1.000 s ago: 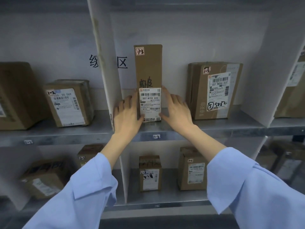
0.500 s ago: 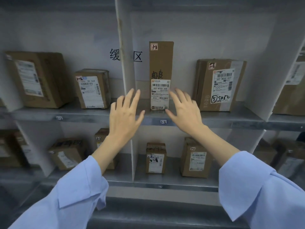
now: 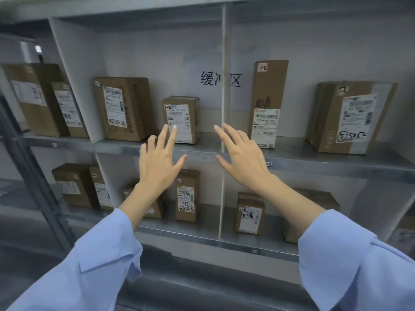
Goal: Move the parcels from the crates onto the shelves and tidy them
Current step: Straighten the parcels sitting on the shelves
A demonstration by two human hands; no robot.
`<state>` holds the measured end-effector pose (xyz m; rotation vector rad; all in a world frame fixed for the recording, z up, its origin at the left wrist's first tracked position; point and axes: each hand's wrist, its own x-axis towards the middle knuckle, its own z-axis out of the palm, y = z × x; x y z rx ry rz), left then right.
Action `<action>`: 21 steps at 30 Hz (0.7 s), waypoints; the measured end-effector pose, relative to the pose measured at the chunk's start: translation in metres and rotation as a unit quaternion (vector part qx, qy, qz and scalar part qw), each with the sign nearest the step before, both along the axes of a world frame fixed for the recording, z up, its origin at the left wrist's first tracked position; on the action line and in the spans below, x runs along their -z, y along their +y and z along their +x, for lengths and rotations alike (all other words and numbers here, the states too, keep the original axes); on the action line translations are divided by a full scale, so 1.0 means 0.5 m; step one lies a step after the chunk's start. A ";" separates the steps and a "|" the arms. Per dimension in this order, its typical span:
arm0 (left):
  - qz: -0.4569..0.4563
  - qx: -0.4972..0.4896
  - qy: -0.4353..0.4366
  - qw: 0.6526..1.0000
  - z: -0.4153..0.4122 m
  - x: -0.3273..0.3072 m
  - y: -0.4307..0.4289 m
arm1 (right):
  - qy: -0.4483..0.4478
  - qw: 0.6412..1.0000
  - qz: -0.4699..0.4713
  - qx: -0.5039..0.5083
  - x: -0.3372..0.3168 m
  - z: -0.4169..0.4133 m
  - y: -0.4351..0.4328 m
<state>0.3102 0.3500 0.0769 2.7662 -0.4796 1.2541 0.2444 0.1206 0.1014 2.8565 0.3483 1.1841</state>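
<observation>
A person in pale blue sleeves (image 3: 94, 265) raises both hands before a grey metal shelf (image 3: 325, 162), fingers straight, spread, holding nothing. The left hand (image 3: 160, 162) reaches toward a small brown cardboard parcel with a white label (image 3: 182, 120), perhaps just short of contact. The right hand (image 3: 242, 158) hovers beside a tall narrow brown cardboard parcel (image 3: 268, 104), which stands upright on the shelf.

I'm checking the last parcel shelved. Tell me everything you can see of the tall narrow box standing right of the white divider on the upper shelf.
The tall narrow box is brown cardboard, upright on its small end on the metal upper shelf, right of the divider. A small sticker marked 1-3 sits near its top, dark handwriting mid-front, a white barcode label below. Nothing grips it; the open right hand shows beside its lower left corner.
</observation>
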 end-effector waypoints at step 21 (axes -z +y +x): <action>-0.116 -0.009 0.085 0.990 0.409 0.014 0.387 | 0.002 0.974 0.149 0.169 0.019 0.309 0.229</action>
